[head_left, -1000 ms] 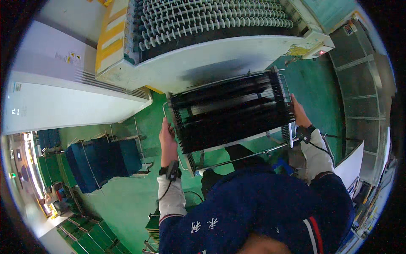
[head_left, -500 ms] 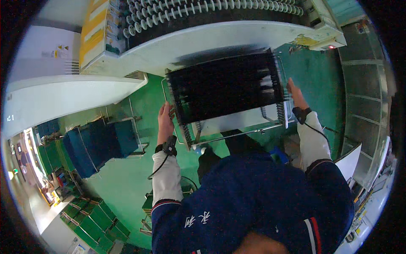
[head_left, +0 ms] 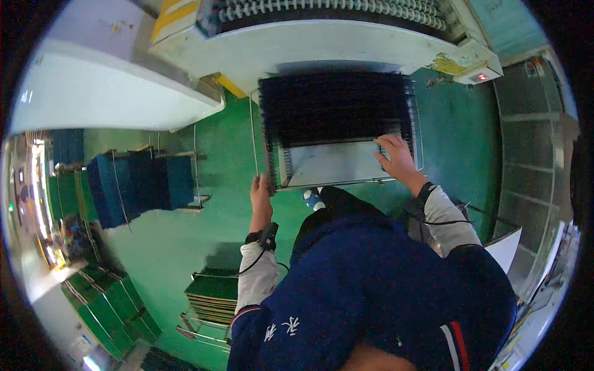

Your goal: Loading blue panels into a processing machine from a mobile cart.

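Note:
In front of me stands a metal wire rack (head_left: 328, 183) with a tight row of thin dark panels (head_left: 334, 108) upright in its far part. A pale base surface shows in its near part. My left hand (head_left: 262, 190) is at the rack's near left corner, with its fingers closed around the frame there. My right hand (head_left: 399, 162) hovers over the near right part of the rack, at the nearest panel's edge. Its fingers are curved and apart, with the thumb towards the left; whether they touch the panel I cannot tell.
Beyond the rack is a pale machine (head_left: 346, 46) with rows of rollers (head_left: 334, 8). On the left stand a rack of blue panels (head_left: 145, 188) and stacks of green boards (head_left: 111, 312). Another board stack (head_left: 210, 297) is by my left arm. A metal shelf frame (head_left: 529, 148) rises at the right.
My right hand has moved inward from beside the rack's right side to the nearest panel's edge. The left hand has slid nearer to me, to the near corner. The rack now looks squarer to me.

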The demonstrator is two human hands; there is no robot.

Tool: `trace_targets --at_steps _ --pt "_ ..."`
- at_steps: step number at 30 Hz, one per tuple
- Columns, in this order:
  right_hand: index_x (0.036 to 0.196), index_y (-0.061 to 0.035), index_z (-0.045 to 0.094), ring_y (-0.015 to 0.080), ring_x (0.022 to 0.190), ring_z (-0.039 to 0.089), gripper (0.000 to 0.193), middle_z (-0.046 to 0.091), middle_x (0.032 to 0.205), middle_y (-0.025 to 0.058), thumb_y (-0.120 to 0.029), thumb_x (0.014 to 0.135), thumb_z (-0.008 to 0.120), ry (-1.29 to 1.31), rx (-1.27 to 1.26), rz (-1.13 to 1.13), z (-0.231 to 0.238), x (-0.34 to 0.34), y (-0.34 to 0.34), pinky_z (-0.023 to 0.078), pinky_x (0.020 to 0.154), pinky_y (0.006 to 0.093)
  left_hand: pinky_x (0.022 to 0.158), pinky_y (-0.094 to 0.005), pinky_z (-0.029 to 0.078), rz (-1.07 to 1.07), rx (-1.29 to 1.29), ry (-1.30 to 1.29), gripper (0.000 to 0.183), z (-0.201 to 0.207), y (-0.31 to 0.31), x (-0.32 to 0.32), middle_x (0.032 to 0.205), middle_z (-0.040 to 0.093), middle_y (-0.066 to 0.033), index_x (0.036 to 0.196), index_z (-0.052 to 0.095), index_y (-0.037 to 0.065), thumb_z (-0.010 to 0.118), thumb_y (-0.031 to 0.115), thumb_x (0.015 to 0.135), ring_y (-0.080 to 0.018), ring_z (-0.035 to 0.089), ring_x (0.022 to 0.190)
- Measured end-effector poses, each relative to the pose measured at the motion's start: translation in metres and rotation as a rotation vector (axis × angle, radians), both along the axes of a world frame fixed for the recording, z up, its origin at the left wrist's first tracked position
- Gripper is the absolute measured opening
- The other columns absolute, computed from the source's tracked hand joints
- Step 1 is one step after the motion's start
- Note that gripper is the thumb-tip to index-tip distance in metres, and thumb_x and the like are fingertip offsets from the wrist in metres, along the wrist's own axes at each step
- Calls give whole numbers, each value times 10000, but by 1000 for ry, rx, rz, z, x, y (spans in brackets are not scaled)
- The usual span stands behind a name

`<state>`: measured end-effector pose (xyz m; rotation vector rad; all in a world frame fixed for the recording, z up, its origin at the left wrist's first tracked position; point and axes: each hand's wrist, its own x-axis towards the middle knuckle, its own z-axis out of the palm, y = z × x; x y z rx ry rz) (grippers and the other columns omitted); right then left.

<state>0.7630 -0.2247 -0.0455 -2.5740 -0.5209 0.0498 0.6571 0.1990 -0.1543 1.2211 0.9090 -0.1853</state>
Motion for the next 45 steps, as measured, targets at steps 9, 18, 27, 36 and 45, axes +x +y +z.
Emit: trace_targets --at_steps 9,18,27,36,45 --pt "1212 -107 598 301 1134 498 468 560 1188 80 -204 770 718 -80 -160 60 6 -7 11 397 963 443 869 -348 461 -39 199 79 843 -7 -15 6 1232 569 -136 1479 254 -13 696 363 868 -224 579 1030" --pt "1019 -98 671 301 1074 497 292 536 1086 79 -182 747 736 -119 -188 136 -1 -4 7 420 887 440 904 -366 460 -100 122 16 916 0 -33 -29 1283 534 -208 1471 238 -53 732 379 833 -260 577 1082" --pt "919 -76 656 307 1038 514 214 548 1093 83 -115 719 724 -166 -122 299 1 -2 13 427 864 437 953 -367 455 -15 185 -15 901 -32 -34 -26 1275 565 -224 1467 274 -47 738 347 802 -281 574 1141" --pt "916 -70 646 315 984 529 225 549 1048 97 -59 700 707 -141 -93 335 6 24 7 435 834 438 819 -421 494 -19 297 126 920 11 -41 12 1235 591 -224 1478 250 -18 748 324 784 -308 612 1034" --pt "888 -35 574 359 917 550 213 557 990 139 -33 701 677 -126 4 412 -10 26 10 452 794 442 989 -394 446 112 271 136 922 -34 -36 14 1314 547 -244 1461 322 4 764 314 714 -343 545 1209"
